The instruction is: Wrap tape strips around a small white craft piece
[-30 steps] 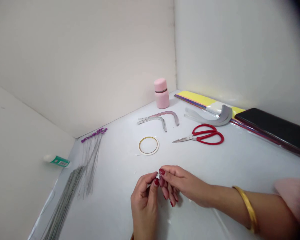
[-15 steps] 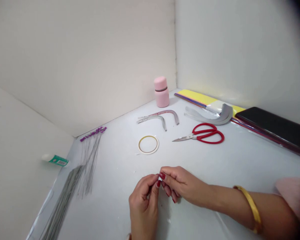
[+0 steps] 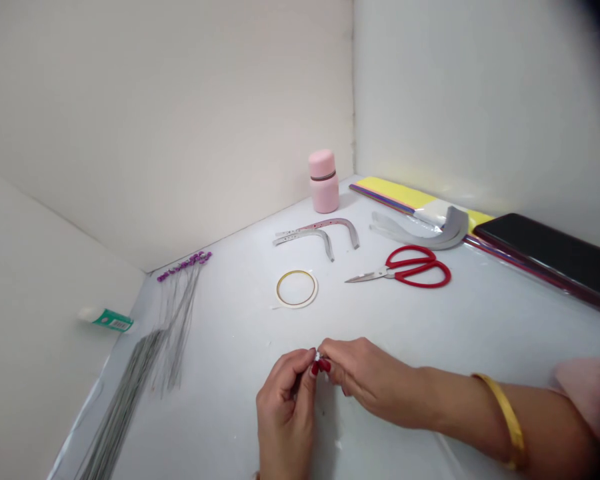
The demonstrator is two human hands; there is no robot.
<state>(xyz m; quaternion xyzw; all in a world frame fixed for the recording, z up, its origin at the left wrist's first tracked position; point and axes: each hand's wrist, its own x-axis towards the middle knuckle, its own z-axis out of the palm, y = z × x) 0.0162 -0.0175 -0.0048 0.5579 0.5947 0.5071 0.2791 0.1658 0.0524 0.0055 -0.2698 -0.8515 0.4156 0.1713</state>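
My left hand (image 3: 286, 407) and my right hand (image 3: 367, 377) meet at the fingertips over the front of the white table. Between them is a tiny white piece (image 3: 317, 357), mostly covered by the fingers; its kind is too small to make out. The left thumb and index finger pinch it. My right hand's fingers are curled, with the thumb and index finger pressed against the same piece. Just beyond the hands lies a thin roll of white tape (image 3: 307, 303), its end loose. Red-handled scissors (image 3: 400, 270) rest to the right of the roll.
Bundled thin wires (image 3: 125, 400) lie at the left, with purple-tipped wires (image 3: 185, 267) beside them. A green-labelled tube (image 3: 113, 320) is at the left edge. Behind stand a pink bottle (image 3: 325, 190), curved strips (image 3: 325, 233), coloured sheets (image 3: 395, 193) and a black phone-like slab (image 3: 545, 250).
My right hand has turned, its fingers curling in and its thumb lowering beside the left thumb at the white piece. My left hand stays nearly in place, still pinching.
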